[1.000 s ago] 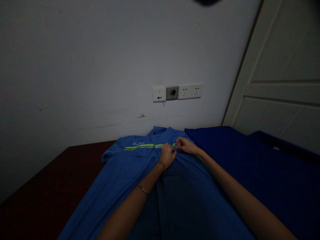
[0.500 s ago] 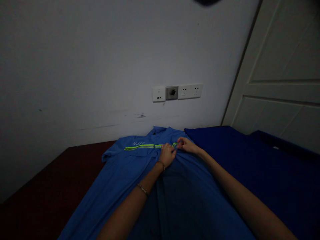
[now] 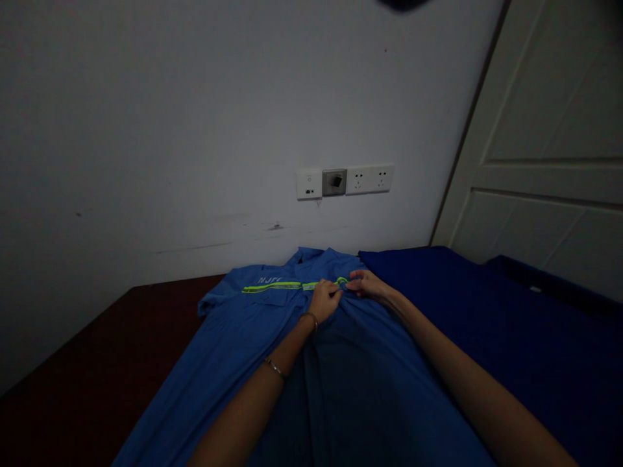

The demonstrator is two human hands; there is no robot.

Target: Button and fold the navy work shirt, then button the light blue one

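Observation:
A blue short-sleeved work shirt (image 3: 243, 331) lies spread out, its collar toward the wall. Yellow-green reflective tape (image 3: 272, 285) crosses its chest, with white lettering above it. My left hand (image 3: 325, 299) pinches the cloth just below the tape, near the middle of the chest. Close by on the right, my right hand (image 3: 365, 284) has its fingers closed on the shirt where the tape bunches into a small loop. Whatever small part lies between the fingertips is too dim to make out. Two bracelets (image 3: 276, 368) ring my left wrist and forearm.
Under the shirt is a dark reddish-brown surface (image 3: 121, 344), with dark blue cloth (image 3: 467, 311) on the right. A white wall (image 3: 195, 143) carrying a row of sockets (image 3: 358, 179) rises behind. To the right stands a panelled door (image 3: 549, 143).
My right hand has shifted slightly down, its fingers now lower on the bunched tape. My left hand stays almost in place on the cloth.

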